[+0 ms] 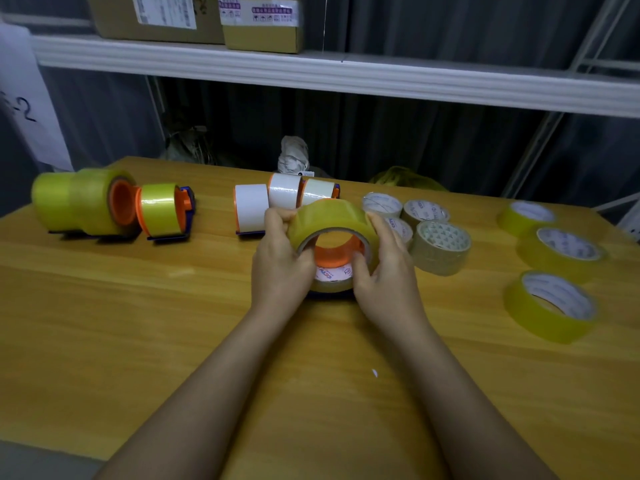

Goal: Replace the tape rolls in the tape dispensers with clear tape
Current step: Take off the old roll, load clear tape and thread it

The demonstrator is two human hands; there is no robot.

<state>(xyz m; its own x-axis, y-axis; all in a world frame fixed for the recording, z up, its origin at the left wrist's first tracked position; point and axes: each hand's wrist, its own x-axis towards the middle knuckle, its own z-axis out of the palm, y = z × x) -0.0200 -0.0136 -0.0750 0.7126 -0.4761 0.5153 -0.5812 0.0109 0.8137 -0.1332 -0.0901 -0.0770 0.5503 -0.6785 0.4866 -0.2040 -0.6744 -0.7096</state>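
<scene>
At the middle of the wooden table [138, 306], my left hand [280, 261] and my right hand [384, 268] grip a yellow tape roll [329, 220] from both sides. The roll is tilted over the orange hub [332, 254] of a tape dispenser. A clear roll with a printed core [332, 277] sits low in that same dispenser, partly hidden by my fingers. Several clear tape rolls [440, 247] lie just right of my hands. Dispensers with white tape [251, 206] stand behind my hands. Dispensers with yellow tape [159, 209] stand at the far left.
Three flat yellow rolls [550, 306] lie at the table's right side. A white shelf [346, 77] with cardboard boxes [263, 22] hangs above the table's far edge. A crumpled white bag [292, 154] sits behind the table.
</scene>
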